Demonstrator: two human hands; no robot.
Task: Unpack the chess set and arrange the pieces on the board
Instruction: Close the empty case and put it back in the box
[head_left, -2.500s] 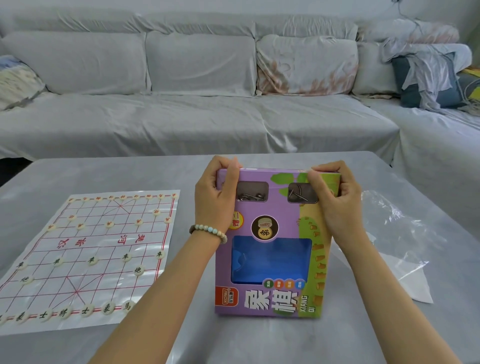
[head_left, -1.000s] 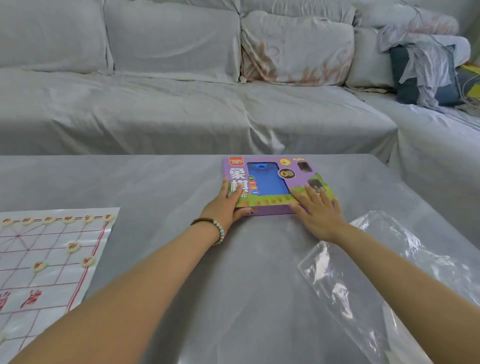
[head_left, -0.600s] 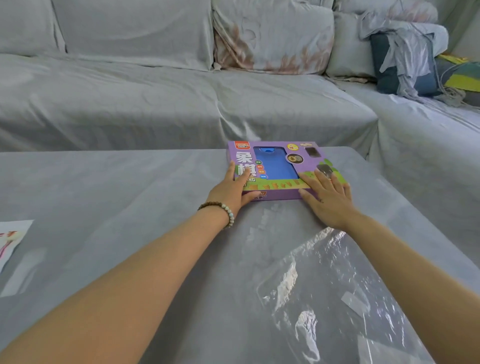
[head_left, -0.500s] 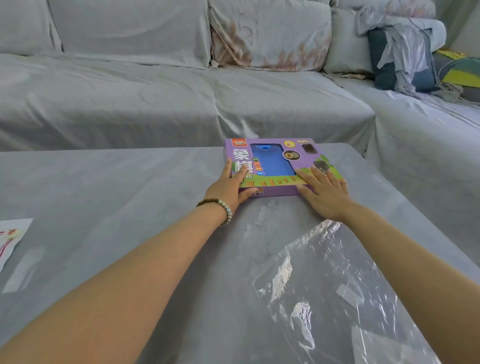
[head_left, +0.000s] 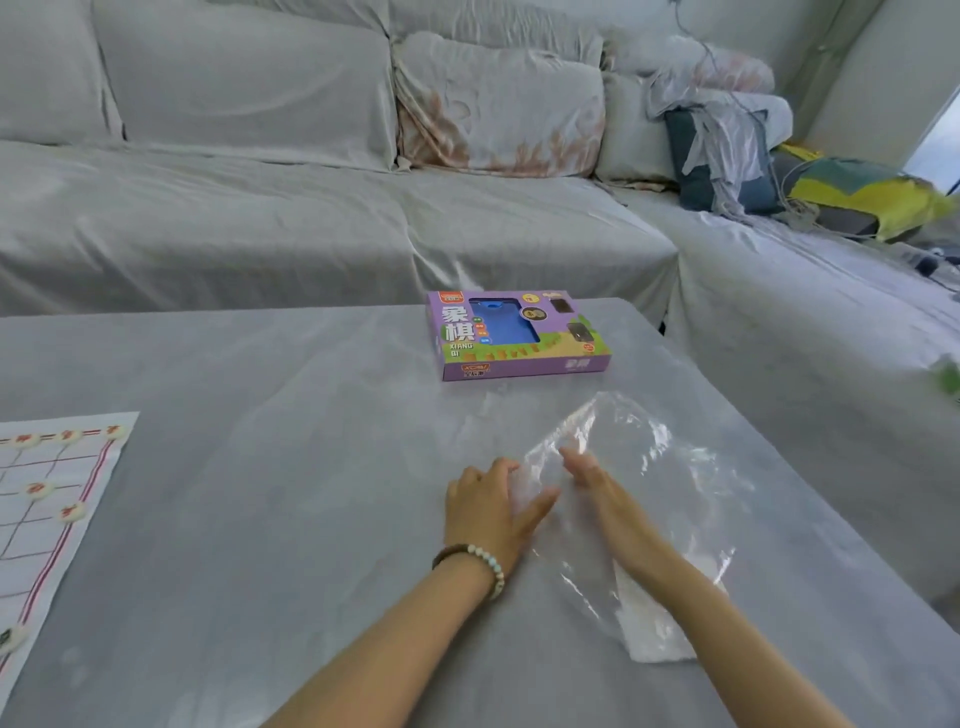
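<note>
Surface: a grey table (head_left: 260, 467) under a smooth, faintly shiny grey cover.
Box: a flat rectangular purple cardboard chess-set box (head_left: 517, 335) lies face up at the far edge of the surface, well apart from both hands. It has a blue plastic window, large white Chinese characters, "XIANG QI" in small white letters, a red-orange logo tag at one corner and a green strip along one side.
Board: a thin white sheet board (head_left: 49, 514) with red grid lines lies flat at the left edge of the surface, partly out of view.
Pieces: small round cream discs (head_left: 71, 511) with red marks sit on the board's line crossings; the characters are too small to read.
Bag: a crinkled clear plastic bag (head_left: 649, 499) lies on the right of the surface, glossy.
Left hand (head_left: 488, 512): beaded bracelet (head_left: 483, 564) at the wrist; grip loosely open, fingertips touching the bag's near edge, clasping nothing.
Right hand (head_left: 605, 499): grip open, fingers straight, lying flat on the bag.
Background: a grey cloth-covered sofa (head_left: 311, 208).
</note>
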